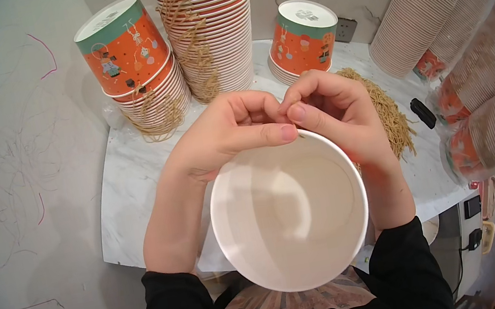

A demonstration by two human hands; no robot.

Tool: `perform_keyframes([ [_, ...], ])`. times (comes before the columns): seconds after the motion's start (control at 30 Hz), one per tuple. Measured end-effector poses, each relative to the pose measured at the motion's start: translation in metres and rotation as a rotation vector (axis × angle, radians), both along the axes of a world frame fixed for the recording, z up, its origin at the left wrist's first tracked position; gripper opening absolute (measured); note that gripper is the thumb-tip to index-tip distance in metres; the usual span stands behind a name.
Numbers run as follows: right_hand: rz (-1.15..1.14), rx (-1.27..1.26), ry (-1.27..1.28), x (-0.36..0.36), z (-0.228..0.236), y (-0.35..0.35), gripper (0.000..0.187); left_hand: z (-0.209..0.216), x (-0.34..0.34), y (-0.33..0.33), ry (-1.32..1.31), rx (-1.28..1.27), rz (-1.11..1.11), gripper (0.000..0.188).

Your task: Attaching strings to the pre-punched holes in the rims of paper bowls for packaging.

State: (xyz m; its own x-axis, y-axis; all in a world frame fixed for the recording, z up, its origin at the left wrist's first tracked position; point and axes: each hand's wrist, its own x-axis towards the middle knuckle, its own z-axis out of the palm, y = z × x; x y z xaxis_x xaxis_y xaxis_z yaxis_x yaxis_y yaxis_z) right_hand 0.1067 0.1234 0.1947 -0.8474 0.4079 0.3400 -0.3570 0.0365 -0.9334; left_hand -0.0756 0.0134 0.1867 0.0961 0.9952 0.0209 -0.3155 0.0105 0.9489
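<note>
A marble table [135, 194] holds stacked tubs [227, 39]. The left hand [240, 119] and right hand [341, 105] meet at 1 white tub [291, 213] — curled nearly closed, what they grip unclear.

Brt; edges warped, corners blk.

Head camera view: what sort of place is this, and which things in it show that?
Probably a small hand-assembly corner, perhaps in a home or workshop; I can't tell which. An open tub is in front of the person, with a tall stack of nested tubs and a heap of tan cords beyond.
</note>
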Motion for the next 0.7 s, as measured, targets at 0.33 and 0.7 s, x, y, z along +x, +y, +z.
perform_keyframes([
  [0.33,-0.081,-0.048,-0.074,0.001,0.000,0.012,0.012,-0.017,0.009,0.015,-0.337,-0.059,-0.052,0.016],
  [0.7,-0.262,0.766,0.054,0.006,0.001,0.036,0.011,-0.016,0.011,0.016,-0.147,-0.032,0.115,0.022],
])
